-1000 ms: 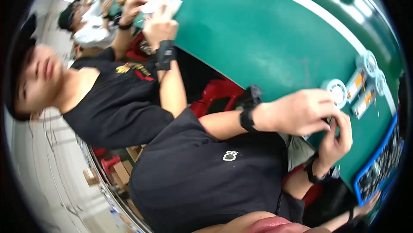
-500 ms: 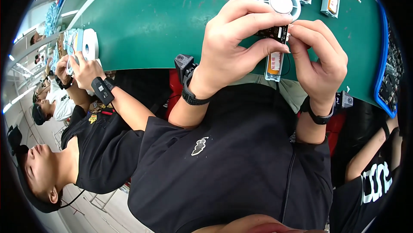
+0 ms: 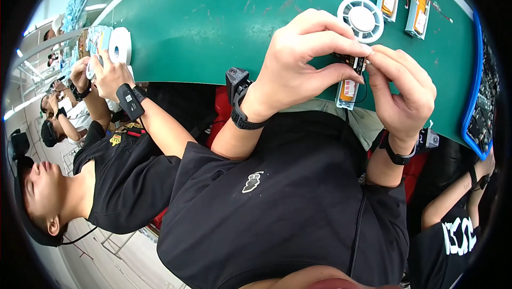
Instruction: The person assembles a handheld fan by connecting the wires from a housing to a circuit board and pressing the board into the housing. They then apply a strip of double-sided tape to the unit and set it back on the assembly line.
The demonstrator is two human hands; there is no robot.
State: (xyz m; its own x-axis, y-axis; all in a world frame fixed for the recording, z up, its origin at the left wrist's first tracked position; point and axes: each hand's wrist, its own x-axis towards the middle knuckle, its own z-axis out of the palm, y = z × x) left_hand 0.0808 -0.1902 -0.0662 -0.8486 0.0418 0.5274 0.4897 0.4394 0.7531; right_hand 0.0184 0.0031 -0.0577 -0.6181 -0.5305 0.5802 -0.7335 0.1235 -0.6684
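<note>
My left hand (image 3: pixel 301 67) is closed, with thumb and fingers pinching a small black circuit board (image 3: pixel 356 64) by its sides. At the board's right edge, my right hand (image 3: pixel 402 89) pinches what looks like a small pale connector; the fingertips hide most of it. Beneath my hands on the table lies a pale blue housing with a round, spoked fan head (image 3: pixel 360 18) and an orange battery pack (image 3: pixel 348 89) in its handle. A thin dark wire (image 3: pixel 366 93) loops from the handle up toward my right fingers. The housing's middle is hidden behind my left hand and the board.
Two similar housings with orange packs (image 3: pixel 390 0) and loose wires lie at the far right of the green table (image 3: pixel 213 33). A blue-rimmed tray (image 3: pixel 472 113) of dark boards stands at right. On the left, a co-worker's hand (image 3: pixel 113 78) is beside white rolls (image 3: pixel 121 46).
The view has shifted slightly, so the table things sit lower and more of a far-right housing shows. Both hands keep the same pinch on the board and its edge.
</note>
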